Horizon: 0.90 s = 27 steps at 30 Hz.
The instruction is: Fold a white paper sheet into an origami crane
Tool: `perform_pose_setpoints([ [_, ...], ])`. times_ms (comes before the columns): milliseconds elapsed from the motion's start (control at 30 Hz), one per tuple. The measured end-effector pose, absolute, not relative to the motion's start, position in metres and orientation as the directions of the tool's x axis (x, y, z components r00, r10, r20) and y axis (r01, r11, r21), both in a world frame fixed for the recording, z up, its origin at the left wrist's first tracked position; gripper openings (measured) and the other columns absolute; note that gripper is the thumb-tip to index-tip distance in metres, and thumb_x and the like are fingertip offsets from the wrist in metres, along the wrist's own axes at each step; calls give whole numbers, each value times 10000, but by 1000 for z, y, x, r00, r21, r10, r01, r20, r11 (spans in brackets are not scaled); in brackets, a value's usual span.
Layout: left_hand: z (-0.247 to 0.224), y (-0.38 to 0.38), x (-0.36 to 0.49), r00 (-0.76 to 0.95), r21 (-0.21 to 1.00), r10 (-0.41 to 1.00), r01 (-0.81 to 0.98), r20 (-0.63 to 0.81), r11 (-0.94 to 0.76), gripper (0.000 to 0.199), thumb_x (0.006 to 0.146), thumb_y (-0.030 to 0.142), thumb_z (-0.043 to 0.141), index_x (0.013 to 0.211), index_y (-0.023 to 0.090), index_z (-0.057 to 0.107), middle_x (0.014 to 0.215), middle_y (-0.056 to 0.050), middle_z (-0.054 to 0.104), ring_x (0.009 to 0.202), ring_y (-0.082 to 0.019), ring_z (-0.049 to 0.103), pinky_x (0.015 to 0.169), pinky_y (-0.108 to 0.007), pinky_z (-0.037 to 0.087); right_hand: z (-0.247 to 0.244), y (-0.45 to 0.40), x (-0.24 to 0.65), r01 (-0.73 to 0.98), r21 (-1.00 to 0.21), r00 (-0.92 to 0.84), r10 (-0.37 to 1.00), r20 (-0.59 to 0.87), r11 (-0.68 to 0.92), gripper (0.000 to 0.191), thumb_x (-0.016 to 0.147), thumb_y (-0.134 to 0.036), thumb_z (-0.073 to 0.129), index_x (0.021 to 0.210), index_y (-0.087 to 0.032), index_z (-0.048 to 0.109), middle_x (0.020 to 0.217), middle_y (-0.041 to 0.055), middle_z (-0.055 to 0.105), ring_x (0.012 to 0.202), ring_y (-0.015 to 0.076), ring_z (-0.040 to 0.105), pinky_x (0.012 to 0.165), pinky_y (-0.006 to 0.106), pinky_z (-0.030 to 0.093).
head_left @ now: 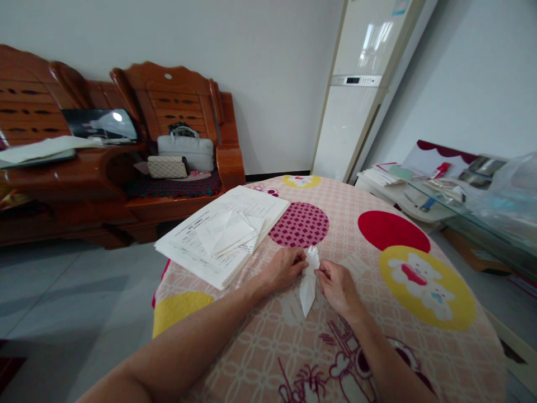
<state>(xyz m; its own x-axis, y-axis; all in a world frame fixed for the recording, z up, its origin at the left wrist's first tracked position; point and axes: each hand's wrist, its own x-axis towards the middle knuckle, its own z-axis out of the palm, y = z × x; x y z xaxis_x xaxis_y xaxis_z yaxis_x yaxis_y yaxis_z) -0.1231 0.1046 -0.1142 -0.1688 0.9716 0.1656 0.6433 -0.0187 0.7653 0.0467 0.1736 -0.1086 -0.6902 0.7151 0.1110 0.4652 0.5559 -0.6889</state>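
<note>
A narrow piece of folded white paper (308,291), pointed at its near end, is between my two hands over the table. My left hand (287,267) pinches its left edge with thumb and fingers. On the opposite edge, the fingers of my right hand (339,285) are closed on the same paper. To the left lies a stack of printed sheets (188,246), with several folded paper pieces (230,232) resting on top.
A patterned cloth (260,347) covers the round table. Wooden chairs (176,101) hold a grey bag (187,151) and a quilted purse (168,167). At right stands a glass-edged side table (436,201) with papers and a plastic bag (514,190). Behind is a tall white air conditioner (348,112).
</note>
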Motion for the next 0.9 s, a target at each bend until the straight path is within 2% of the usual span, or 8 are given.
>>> perform_pose_setpoints([
  [333, -112, 104, -121, -167, 767, 964, 639, 207, -54, 101, 841, 223, 542, 821, 152, 612, 701, 4, 614, 649, -127, 544, 587, -236, 360, -112, 177, 47, 424, -698, -711, 689, 137, 577, 223, 816, -245, 500, 606, -221, 426, 511, -19, 517, 496, 128, 476, 499, 228, 298],
  [567, -103, 101, -125, 4, 804, 986, 578, 169, -140, 149, 771, 159, 606, 911, 145, 655, 778, -2, 654, 694, -131, 584, 621, -219, 402, -110, 178, 48, 412, -757, -696, 711, 98, 508, 260, 842, -260, 469, 586, -211, 468, 494, -9, 545, 480, 126, 499, 511, 230, 328],
  [667, -108, 103, -126, -33, 798, 981, 587, 190, -135, 140, 769, 136, 582, 891, 141, 650, 793, -9, 657, 721, -136, 582, 646, -226, 399, -110, 178, 48, 410, -769, -693, 716, 87, 490, 273, 845, -267, 471, 577, -212, 462, 487, -11, 544, 476, 126, 501, 517, 234, 335],
  [900, -115, 109, -124, -113, 847, 979, 524, 169, -86, 94, 740, 143, 584, 826, 139, 622, 732, 0, 634, 674, -128, 568, 598, -219, 388, -108, 178, 48, 393, -785, -707, 703, 76, 480, 291, 851, -265, 459, 565, -212, 465, 476, -15, 543, 465, 122, 500, 518, 235, 340],
])
